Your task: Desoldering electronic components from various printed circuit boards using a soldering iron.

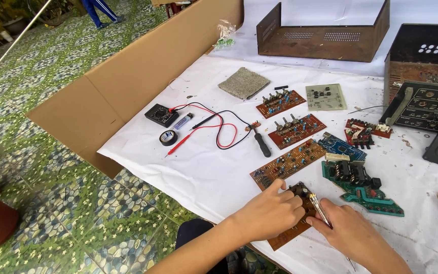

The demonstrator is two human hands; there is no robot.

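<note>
Hands meet at six o'clock of the head view, over a brown circuit board (292, 231) lying on the white-covered counter (204, 177) near its front edge. The left hand (269, 210) rests on the board, its grip pressed down with fingers curled on the board's top. The right hand (348, 233) has its grip pinched around a slim metal tool (319, 209) whose tip touches the board just beside a dark component.

At twelve o'clock stands a rusty brown metal casing (325, 43), open toward the camera; nothing shows inside it. At two o'clock a second dark metal box (424, 50) with a perforated wall sits behind a black front panel (427, 109).

At ten o'clock lie a black multimeter (161, 114) with red and black leads, a small lighter (182, 121) and a roll of black tape (168, 137) bearing a round pale label. A clear bag (225, 36) of green bits lies at eleven o'clock. Cardboard (128, 81) walls the counter's left side.
</note>
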